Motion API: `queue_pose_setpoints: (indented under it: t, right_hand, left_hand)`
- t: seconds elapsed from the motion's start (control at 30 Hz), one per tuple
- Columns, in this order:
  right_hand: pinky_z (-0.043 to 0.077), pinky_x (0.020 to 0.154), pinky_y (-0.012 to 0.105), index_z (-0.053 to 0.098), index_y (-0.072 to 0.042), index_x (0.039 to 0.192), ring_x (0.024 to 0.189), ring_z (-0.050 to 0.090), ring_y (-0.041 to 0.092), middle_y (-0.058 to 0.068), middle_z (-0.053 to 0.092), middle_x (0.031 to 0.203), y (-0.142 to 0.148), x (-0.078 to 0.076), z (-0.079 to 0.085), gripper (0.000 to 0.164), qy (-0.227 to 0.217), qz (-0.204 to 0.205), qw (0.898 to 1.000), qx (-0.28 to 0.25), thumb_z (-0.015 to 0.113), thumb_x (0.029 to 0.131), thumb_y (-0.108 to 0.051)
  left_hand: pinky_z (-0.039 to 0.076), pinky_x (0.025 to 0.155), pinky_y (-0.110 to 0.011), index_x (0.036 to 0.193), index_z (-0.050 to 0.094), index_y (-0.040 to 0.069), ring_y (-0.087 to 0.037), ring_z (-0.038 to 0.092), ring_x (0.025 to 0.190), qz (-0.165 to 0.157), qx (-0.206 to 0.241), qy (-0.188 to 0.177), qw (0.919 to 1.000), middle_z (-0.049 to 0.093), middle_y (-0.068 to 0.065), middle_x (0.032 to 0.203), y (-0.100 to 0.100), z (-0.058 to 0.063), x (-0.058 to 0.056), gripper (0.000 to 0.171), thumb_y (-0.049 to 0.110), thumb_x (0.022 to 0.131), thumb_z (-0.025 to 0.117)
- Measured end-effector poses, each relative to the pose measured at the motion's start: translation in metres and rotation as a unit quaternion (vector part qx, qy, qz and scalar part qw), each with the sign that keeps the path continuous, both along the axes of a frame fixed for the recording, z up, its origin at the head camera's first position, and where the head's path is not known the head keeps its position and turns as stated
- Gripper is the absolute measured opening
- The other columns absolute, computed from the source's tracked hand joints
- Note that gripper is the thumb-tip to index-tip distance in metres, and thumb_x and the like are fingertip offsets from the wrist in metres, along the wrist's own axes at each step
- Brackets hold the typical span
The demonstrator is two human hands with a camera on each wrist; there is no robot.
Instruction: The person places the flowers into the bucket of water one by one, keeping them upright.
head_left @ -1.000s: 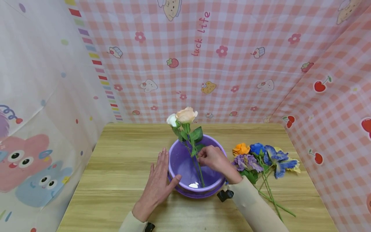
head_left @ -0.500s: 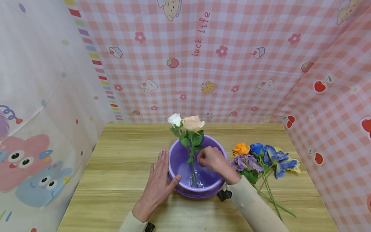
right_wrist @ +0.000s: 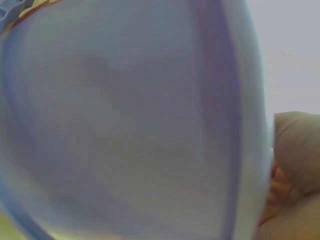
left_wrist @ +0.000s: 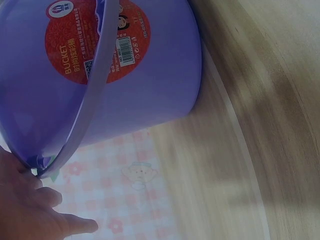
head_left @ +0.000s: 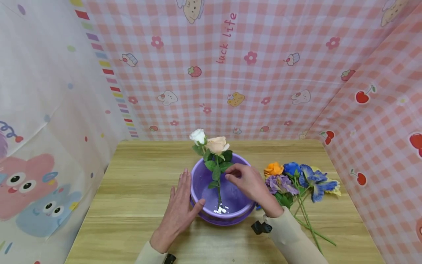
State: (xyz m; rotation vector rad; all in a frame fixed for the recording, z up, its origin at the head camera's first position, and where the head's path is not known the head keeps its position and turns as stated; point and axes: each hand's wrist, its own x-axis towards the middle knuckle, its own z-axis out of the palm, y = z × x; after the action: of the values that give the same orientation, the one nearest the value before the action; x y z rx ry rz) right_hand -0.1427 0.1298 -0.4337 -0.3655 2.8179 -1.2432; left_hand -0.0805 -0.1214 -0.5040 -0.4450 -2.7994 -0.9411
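A purple bucket [head_left: 199, 190] stands in the middle of the table, with light glinting off its inside bottom. In it a peach rose [head_left: 217, 145] and a white rose [head_left: 197, 136] lean toward the far rim, their green stems reaching down inside. My left hand [head_left: 179, 205] lies with straight fingers along the bucket's left rim; the left wrist view shows the bucket's handle [left_wrist: 92, 95] beside that hand. My right hand [head_left: 247, 183] is over the bucket's right side, thumb and forefinger slightly parted, fingertips right at a leaf [head_left: 225, 166] of the peach rose.
Right of the bucket lies a pile of artificial flowers: an orange one [head_left: 273, 169], a blue one [head_left: 291, 168], a purple one [head_left: 281, 184] and a blue-and-yellow one [head_left: 314, 181], stems toward the front. A pink checked cloth [head_left: 277, 80] hangs behind the table.
The peach rose has tipped, shifted and turned, its head ending lower and further right. My right hand's fingers have loosened beside its stem and reached the leaf. My left hand has stayed at the rim.
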Motion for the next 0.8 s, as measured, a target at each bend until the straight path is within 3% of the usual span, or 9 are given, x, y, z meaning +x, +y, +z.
queue_pose_setpoints:
  t: [0.27,0.5,0.8]
  right_hand:
    - [0.062,0.083,0.037,0.078,-0.012,0.105,0.095,0.074,0.02,0.0,0.078,0.1,0.017,0.013,0.002,0.01,0.035,-0.014,0.994,-0.101,0.076,0.096,-0.015]
    - [0.061,0.084,0.026,0.077,-0.008,0.11,0.096,0.073,0.015,0.002,0.077,0.103,0.039,0.026,-0.001,0.016,0.064,-0.038,0.984,-0.161,0.074,0.098,-0.018]
    - [0.061,0.08,0.022,0.076,-0.002,0.111,0.098,0.073,0.012,0.013,0.075,0.106,0.068,0.039,-0.01,0.014,0.094,-0.043,0.963,-0.248,0.072,0.098,-0.008]
  left_hand:
    - [0.015,0.12,-0.07,0.166,0.012,0.003,-0.035,0.013,0.158,-0.003,0.004,0.007,1.0,0.002,-0.008,0.174,0.0,0.0,0.0,0.092,0.059,0.103,0.048]
    - [0.014,0.12,-0.069,0.165,0.014,0.002,-0.035,0.012,0.158,-0.002,0.006,0.006,1.0,0.004,-0.01,0.174,0.0,0.0,0.0,0.091,0.059,0.103,0.049]
    - [0.013,0.121,-0.069,0.166,0.011,0.004,-0.034,0.01,0.158,-0.002,0.005,0.0,1.0,0.0,-0.008,0.174,0.001,-0.001,0.0,0.091,0.056,0.103,0.05]
